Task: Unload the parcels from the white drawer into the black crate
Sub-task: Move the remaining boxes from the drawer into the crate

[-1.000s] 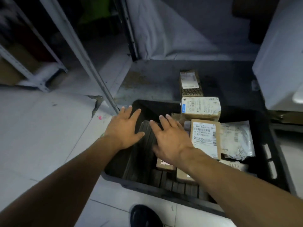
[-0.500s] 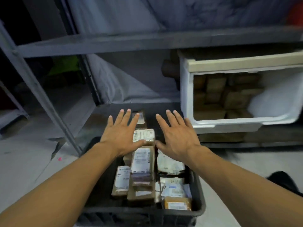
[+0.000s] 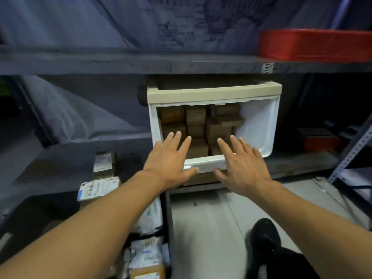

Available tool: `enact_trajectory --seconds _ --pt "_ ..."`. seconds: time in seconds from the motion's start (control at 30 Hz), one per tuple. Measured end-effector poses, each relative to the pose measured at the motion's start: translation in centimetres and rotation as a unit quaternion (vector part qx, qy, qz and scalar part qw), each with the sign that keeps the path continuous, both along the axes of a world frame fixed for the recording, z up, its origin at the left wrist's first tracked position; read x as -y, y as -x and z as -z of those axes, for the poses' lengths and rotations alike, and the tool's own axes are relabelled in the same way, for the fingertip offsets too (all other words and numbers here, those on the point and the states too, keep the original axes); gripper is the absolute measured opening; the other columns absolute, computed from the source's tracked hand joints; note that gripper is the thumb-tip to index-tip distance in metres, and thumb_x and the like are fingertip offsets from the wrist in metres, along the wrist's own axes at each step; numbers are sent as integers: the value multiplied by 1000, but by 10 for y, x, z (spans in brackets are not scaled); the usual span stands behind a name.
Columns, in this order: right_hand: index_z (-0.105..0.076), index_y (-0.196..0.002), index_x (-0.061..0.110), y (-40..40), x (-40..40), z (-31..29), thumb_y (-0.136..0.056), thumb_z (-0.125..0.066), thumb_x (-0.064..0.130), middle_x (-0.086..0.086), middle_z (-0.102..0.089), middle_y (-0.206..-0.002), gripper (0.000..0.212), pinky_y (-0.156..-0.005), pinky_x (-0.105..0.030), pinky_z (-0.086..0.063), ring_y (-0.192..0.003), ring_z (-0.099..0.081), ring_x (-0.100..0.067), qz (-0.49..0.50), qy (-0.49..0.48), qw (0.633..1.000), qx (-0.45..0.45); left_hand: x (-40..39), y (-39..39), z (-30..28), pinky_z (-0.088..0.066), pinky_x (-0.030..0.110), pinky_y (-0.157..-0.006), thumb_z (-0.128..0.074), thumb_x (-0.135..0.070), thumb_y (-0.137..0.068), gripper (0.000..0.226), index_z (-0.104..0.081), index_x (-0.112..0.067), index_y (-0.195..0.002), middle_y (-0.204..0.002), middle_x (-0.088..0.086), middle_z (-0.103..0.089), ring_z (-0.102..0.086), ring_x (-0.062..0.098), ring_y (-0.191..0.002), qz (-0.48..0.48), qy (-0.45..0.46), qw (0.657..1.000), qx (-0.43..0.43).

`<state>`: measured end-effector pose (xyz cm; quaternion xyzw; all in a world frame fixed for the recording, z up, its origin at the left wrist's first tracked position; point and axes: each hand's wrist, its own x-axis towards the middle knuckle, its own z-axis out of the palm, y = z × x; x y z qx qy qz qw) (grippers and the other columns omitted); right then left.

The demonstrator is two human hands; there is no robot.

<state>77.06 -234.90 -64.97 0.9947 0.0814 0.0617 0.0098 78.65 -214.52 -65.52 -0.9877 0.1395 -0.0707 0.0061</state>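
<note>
- step in hand, as i judge it: reaching into the white drawer for the next load of parcels. both hands are bare of any load, fingers straight and spread wide, so neither grip holds anything.
- the left hand hovers at the drawer's front left corner, fingertips over the lip; the right hand hovers at the middle of the front edge, its fingers just past the rim.
- to do it well, go for the front row first, near the front edge, where the boxes sit lowest; clamp a box between both palms or take one in each hand, and lift clear of the lip before swinging left.
- the stack looks tightly packed, so pulling a lower box may tip the ones above; take from the top of a column.
- the parcels are small brown cardboard boxes, stacked in columns that fill the left and middle of the drawer; the right end shows bare white wall. labels are too dim to read.
- the drawer sits on the lower shelf, pulled open.
- the black crate stands on the floor at lower left, already holding labelled boxes and pale bags; its far edge is probably hidden by the left arm.
</note>
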Motion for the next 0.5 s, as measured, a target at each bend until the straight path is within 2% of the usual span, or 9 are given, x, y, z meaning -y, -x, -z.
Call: enact_trajectory --seconds 0.17,0.27,0.33,0.4,0.5 --pt "-1 -163 29 -54 17 16 -99 -47 57 -8 -5 -171 83 -125 -51 -18 -158 -3 -30 -7 -37 999 -10 32 -51 16 -13 47 -126 -47 -63 -97 90 1 -23 -162 -171 7 1 2 25 -157 -34 68 997 -13" --pt "-8 -163 27 -94 17 30 -99 -54 51 -7 -13 -170 83 -123 -45 -24 -157 -11 -27 -17 -123 992 -6 43 -92 29 -19 48 -126 -50 -59 -98 88 -4 -21 -162 -170 8 -7 -4 27 -157 -61 125 990 -4" --pt "-13 -163 27 -122 14 40 -98 -59 45 -4 -22 -167 82 -119 -41 -31 -153 -21 -25 -27 -193 981 3 49 -122 39 -26 50 -123 -53 -56 -97 84 -11 -21 -161 -167 9 -20 -16 29 -155 -75 159 984 11" --pt "-19 -161 28 -150 10 50 -96 -62 41 -2 -34 -159 79 -110 -36 -38 -145 -34 -24 -40 -248 968 14 53 -151 48 -39 50 -115 -58 -54 -94 77 -24 -25 -157 -156 9 -38 -37 31 -144 -88 205 974 26" --pt "-28 -157 33 -191 6 62 -95 -65 35 -3 -49 -145 73 -95 -25 -36 -133 -48 -23 -51 -321 946 11 57 -192 59 -49 45 -102 -62 -51 -93 65 -35 -29 -148 -143 7 -50 -53 30 -126 -104 296 949 19"
